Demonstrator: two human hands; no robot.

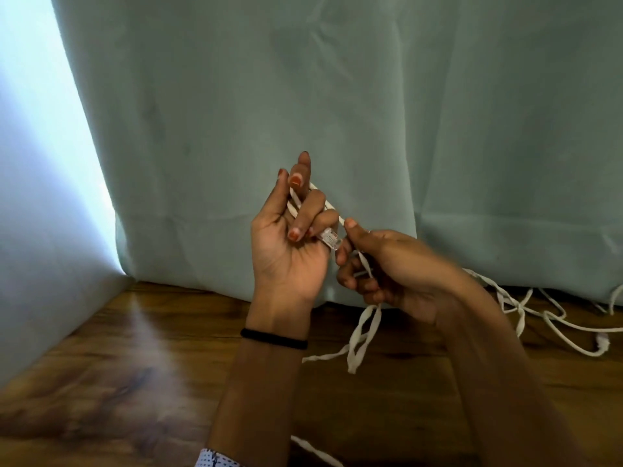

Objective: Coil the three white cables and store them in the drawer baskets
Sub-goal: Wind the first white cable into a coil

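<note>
Coiling had barely begun: the left hand [286, 244] gripped a few turns of white cable [367, 326] and its clear plug [329, 238], while the right hand [387, 267] pinched the next stretch. Loose cable lay tangled on the wooden floor [135, 382]; no drawer baskets were visible.

Dim room, left window glow, motion-blurred forearms
</note>
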